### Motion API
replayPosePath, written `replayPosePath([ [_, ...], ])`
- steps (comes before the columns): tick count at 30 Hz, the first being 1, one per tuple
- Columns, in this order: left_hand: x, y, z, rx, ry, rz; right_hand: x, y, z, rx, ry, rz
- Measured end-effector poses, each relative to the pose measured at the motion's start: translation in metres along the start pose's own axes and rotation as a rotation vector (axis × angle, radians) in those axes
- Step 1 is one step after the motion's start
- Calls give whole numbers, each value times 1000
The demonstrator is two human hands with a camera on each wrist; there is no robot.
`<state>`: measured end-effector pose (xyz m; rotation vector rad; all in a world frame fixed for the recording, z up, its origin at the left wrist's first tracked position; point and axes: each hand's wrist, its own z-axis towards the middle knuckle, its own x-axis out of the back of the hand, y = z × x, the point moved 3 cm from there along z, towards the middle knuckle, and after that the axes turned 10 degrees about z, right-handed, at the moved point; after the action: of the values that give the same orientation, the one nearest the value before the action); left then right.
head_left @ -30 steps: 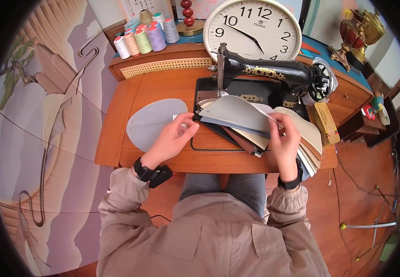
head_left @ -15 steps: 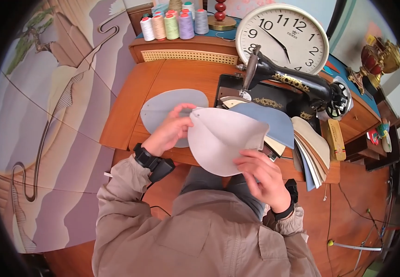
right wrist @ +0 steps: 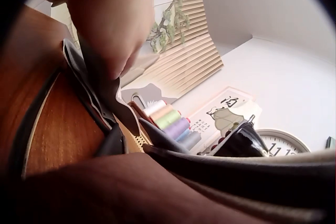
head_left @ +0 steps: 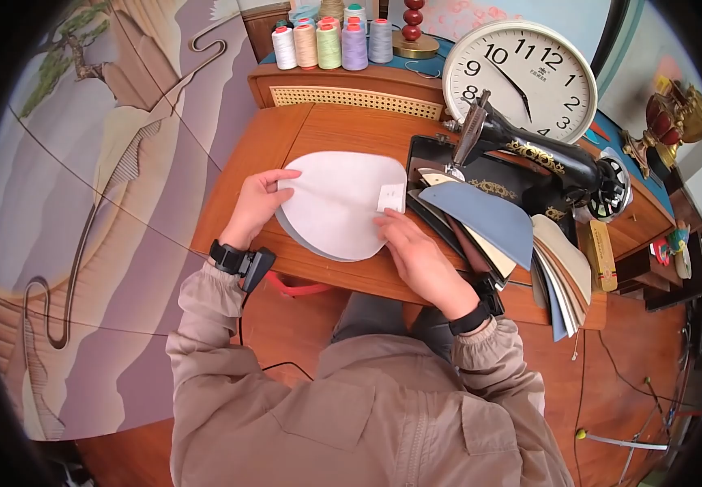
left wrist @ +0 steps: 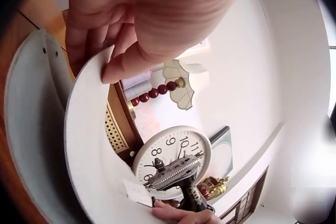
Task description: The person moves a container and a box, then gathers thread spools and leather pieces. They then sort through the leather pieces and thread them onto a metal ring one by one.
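A pale, rounded leather-like sheet (head_left: pixel 330 203) is held between my two hands over the left part of the table. My left hand (head_left: pixel 255 204) pinches its left edge, thumb on the near face in the left wrist view. At the lower right edge, beside a small white label (head_left: pixel 391 197), the fingertips of my right hand (head_left: pixel 422 258) grip the sheet. A grey sheet of similar shape (left wrist: pixel 31 124), with two small holes, lies below it with a gap between them. In the head view the pale sheet hides most of it.
Right of my hands, a blue sheet (head_left: pixel 480 217) tops a fanned stack, with another fan of sheets (head_left: pixel 566 260) beside it. A black sewing machine (head_left: pixel 537 154) stands behind, before a round clock (head_left: pixel 521 77). Thread spools (head_left: pixel 329 45) line the back shelf; a yellow box (head_left: pixel 602 258) sits right.
The pale sheet has come off the stack, exposing the blue one, and moved left over the grey sheet. Both hands moved with it; its face with the white label now shows.
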<state>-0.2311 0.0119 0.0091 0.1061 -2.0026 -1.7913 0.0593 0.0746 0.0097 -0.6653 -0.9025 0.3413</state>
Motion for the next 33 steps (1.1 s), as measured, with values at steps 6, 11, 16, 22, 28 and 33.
replayPosePath([
  [6, 19, -40, 17, 5, 1, 157, -17, 17, -2, -29, -12, -72],
  [11, 22, -55, 26, -61, 42, 421, -19, 14, -4, -25, 2, -65],
  [16, -15, -1, 5, -525, 87, 1017, -22, 14, -7, -6, 15, -88],
  [22, -72, 0, -16, -339, -331, 1200, 15, -14, -15, -29, 98, -169],
  [28, -71, 3, -14, -321, -355, 1188, 86, 8, -59, -355, 410, -526],
  [33, -78, 20, -17, -347, -306, 1210, 99, 28, -77, -309, 475, -524],
])
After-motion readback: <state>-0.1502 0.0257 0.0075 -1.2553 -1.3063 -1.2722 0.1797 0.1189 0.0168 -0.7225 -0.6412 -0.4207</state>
